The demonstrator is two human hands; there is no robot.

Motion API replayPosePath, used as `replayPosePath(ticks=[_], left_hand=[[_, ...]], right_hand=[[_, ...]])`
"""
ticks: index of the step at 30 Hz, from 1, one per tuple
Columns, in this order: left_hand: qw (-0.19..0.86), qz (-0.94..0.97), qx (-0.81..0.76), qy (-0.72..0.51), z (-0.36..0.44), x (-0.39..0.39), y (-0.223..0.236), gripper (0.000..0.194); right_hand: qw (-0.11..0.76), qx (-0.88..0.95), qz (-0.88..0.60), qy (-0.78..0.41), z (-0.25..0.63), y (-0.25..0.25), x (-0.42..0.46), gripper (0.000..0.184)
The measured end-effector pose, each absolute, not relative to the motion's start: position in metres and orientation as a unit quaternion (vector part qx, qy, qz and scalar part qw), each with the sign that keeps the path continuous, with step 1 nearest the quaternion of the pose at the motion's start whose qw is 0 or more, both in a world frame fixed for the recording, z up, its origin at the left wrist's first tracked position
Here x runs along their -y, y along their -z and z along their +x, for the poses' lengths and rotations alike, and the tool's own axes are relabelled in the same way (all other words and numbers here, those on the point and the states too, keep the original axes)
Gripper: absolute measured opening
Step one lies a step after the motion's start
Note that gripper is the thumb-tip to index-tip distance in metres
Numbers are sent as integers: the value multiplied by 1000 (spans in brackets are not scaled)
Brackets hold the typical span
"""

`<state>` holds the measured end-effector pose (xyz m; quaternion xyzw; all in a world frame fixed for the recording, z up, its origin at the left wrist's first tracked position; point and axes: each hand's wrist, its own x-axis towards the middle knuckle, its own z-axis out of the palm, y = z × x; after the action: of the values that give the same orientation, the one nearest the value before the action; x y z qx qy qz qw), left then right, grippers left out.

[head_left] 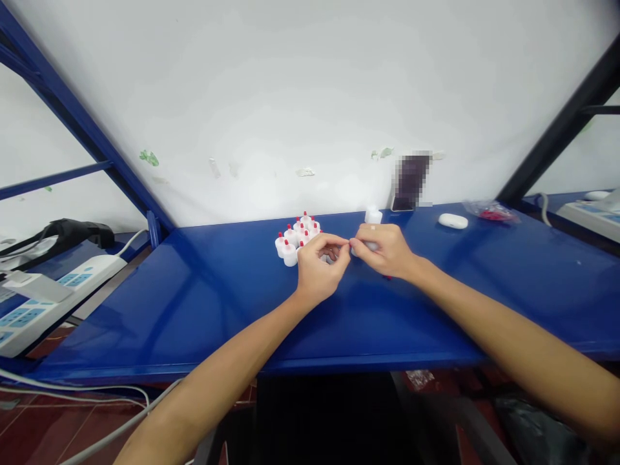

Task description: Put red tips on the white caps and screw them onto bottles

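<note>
Head view is showing two bare hands working close together over a blue table (232, 310), their fingertips nearly meeting. The left hand (318, 268) is pinching thumb and forefinger together at a tiny red tip (349, 243), which is sitting between the two hands. The right hand (385, 250) is curling its fingers around a pale bottle (371, 246), mostly hidden by them, with its thumb pointing toward the red tip.

Taking the red tip as the clock's centre, a cluster of white bottles with red tips (289, 253) is standing upright at ten o'clock, just beside the left hand. Another white bottle (372, 215) is standing at one o'clock, just beyond the right hand. A small red piece (389, 278) is lying at four o'clock, close to the right wrist. A pixelated dark device (411, 181) is leaning against the wall (300, 97) at one o'clock, farther off. Toward two o'clock, a rounded white case (453, 221) is resting on the table, and past it a clear plastic bag (491, 212) is holding red pieces.
</note>
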<state>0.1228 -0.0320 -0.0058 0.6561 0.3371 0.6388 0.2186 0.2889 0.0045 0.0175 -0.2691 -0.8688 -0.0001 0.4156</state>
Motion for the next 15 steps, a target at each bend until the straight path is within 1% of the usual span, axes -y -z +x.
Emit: replayPosePath(ticks=[3, 7, 11, 15], left_hand=[[217, 631, -342, -661, 122, 30, 4, 7], [207, 631, -345, -663, 121, 30, 3, 5], [205, 618, -344, -677, 120, 30, 0, 4], [195, 599, -339, -699, 119, 28, -3, 3]], right_hand=[[385, 887, -253, 28, 287, -15, -4, 39], [337, 913, -224, 49, 283, -13, -3, 35], [300, 928, -221, 26, 282, -13, -1, 29], [272, 926, -262, -19, 280, -14, 4, 17]])
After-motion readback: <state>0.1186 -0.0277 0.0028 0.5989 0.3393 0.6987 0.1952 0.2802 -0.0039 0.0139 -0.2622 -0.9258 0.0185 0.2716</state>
